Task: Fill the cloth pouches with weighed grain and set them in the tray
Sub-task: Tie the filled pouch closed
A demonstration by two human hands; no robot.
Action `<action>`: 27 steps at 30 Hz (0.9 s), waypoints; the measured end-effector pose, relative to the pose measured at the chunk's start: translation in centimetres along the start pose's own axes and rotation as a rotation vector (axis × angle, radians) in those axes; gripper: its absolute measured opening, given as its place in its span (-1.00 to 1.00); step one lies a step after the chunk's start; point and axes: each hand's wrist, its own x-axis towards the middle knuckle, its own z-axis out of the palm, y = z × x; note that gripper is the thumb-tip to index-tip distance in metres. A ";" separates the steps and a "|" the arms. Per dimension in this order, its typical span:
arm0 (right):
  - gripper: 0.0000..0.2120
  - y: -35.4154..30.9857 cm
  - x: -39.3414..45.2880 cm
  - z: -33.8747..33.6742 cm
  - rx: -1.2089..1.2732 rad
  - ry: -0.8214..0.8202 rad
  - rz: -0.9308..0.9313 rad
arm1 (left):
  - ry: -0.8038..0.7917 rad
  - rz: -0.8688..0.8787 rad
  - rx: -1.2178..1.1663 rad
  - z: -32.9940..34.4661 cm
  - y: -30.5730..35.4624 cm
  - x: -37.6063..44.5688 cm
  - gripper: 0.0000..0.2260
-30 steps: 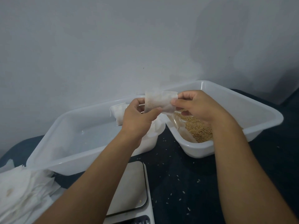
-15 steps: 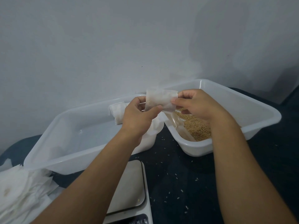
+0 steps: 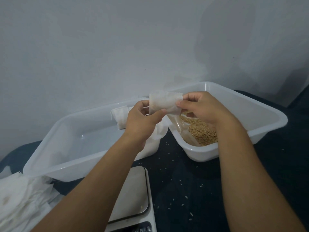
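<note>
I hold one cloth pouch point(image 3: 164, 103) up in the air with both hands, over the gap between the two white tubs. My left hand point(image 3: 142, 119) has its grip pinched on the pouch's left and bottom edge, thumb in front. My right hand point(image 3: 199, 107) has its grip pinched on the pouch's right edge with fingertips and thumb. The pouch looks flat and thin, so I think it has no grain in it yet.

I think the step now is to pull the pouch's mouth open. To do it well, I should rub the two cloth layers apart with my thumbs and tug softly, because thin cloth can tear. I should keep the mouth facing up and hold it above the grain tub point(image 3: 267, 118), so any spill falls back on the grain point(image 3: 203, 132) there.

There is a clear thing point(image 3: 179, 125) leaning in the grain tub; it may be a scoop or a bag, I cannot tell which. The scale point(image 3: 133, 193) sits on the dark bench point(image 3: 184, 181) close to me, and its plate has nothing on it, so the weighing is not done yet. Loose grains lie around on the bench.

The tray point(image 3: 50, 158) on the left has one white pouch point(image 3: 120, 118) at its far side. A heap of white cloths point(image 3: 21, 201) lies at the left edge.
</note>
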 end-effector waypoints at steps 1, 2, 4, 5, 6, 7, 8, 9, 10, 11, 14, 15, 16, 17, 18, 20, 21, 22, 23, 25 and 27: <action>-0.90 -0.2 0.0 0.0 0.001 0.001 -0.017 | -0.003 -0.018 -0.019 -0.1 -0.1 -0.1 -0.67; -0.90 -0.4 -0.1 0.1 0.001 0.004 -0.040 | -0.009 -0.038 -0.051 -0.2 -0.3 -0.3 -0.68; -0.92 -1.0 -0.2 0.3 -0.022 0.019 -0.107 | -0.031 -0.073 -0.130 -0.4 -0.6 -0.9 -0.71; -0.93 -1.3 -0.3 0.4 -0.045 0.026 -0.149 | -0.045 -0.084 -0.156 -0.6 -0.8 -1.2 -0.72; -0.94 -1.8 -0.4 0.5 -0.071 0.027 -0.192 | -0.060 -0.088 -0.168 -0.7 -0.9 -1.6 -0.71; -0.95 -2.3 -0.7 0.7 -0.100 0.024 -0.233 | -0.076 -0.085 -0.173 -0.9 -0.9 -2.0 -0.70; -0.96 -2.8 -0.9 0.8 -0.126 0.016 -0.271 | -0.092 -0.079 -0.176 -1.1 -0.9 -2.4 -0.69; -0.97 -3.4 -1.2 1.0 -0.148 0.003 -0.306 | -0.108 -0.071 -0.168 -1.3 -0.8 -2.9 -0.68; -0.97 -4.0 -1.5 1.1 -0.161 -0.015 -0.340 | -0.123 -0.060 -0.136 -1.7 -0.7 -3.4 -0.65; -0.97 -4.6 -1.9 1.1 -0.165 -0.038 -0.371 | -0.134 -0.045 -0.078 -2.1 -0.6 -4.0 -0.60; -0.92 -6.4 -3.3 1.4 -0.181 -0.125 -0.453 | -0.178 0.003 0.086 -3.9 -0.5 -6.1 -0.55; -0.91 -7.0 -3.8 1.6 -0.194 -0.169 -0.470 | -0.197 0.024 0.100 -4.6 -0.5 -6.8 -0.57; -0.89 -7.5 -4.3 1.8 -0.213 -0.224 -0.476 | -0.210 0.044 0.101 -5.4 -0.5 -7.5 -0.59; -0.88 -8.0 -4.7 2.1 -0.244 -0.283 -0.473 | -0.216 0.067 0.103 -6.1 -0.5 -8.0 -0.60; -0.86 -8.4 -5.1 2.6 -0.290 -0.343 -0.463 | -0.214 0.087 0.102 -6.7 -0.5 -8.5 -0.62; -0.84 -9.0 -5.6 3.9 -0.391 -0.444 -0.453 | -0.194 0.116 0.082 -7.8 -0.5 -9.5 -0.70; -0.83 -9.2 -5.7 4.8 -0.431 -0.480 -0.459 | -0.175 0.128 0.077 -8.2 -0.5 -9.9 -0.76; -0.82 -9.4 -5.9 5.7 -0.455 -0.509 -0.469 | -0.151 0.136 0.078 -8.6 -0.6 -10.4 -0.82; -0.81 -9.4 -6.1 6.6 -0.459 -0.538 -0.477 | -0.125 0.142 0.083 -9.1 -0.8 -10.8 -0.84; -0.80 -9.4 -6.3 8.1 -0.448 -0.595 -0.469 | -0.071 0.145 0.078 -10.2 -1.2 -11.6 -0.84; -0.76 -9.2 -6.2 8.9 -0.488 -0.640 -0.443 | -0.021 0.124 0.035 -11.4 -1.8 -12.4 -0.85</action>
